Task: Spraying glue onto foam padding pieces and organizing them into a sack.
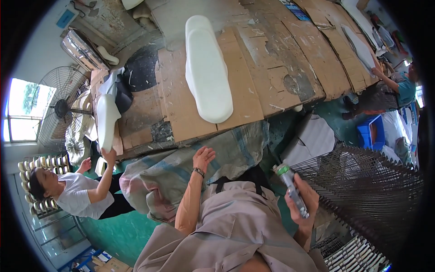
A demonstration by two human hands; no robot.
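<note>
Right hand (307, 196) grasps a green-collared, silvery cylinder (291, 189); left hand (204, 158) hovers empty. Farther off, flat brown cardboard (244, 86) presumably shields that long, smooth white slab (207, 68).

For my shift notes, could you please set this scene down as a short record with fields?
Left hand: empty, loosely bent
Right hand: holding a grey tool with a green band
Cardboard-covered table: long white piece lying on it
Far left: person in white shirt, hand on another white piece
Far right: person in teal top, arm stretched toward the table
Fan: wire guard, left side
</note>
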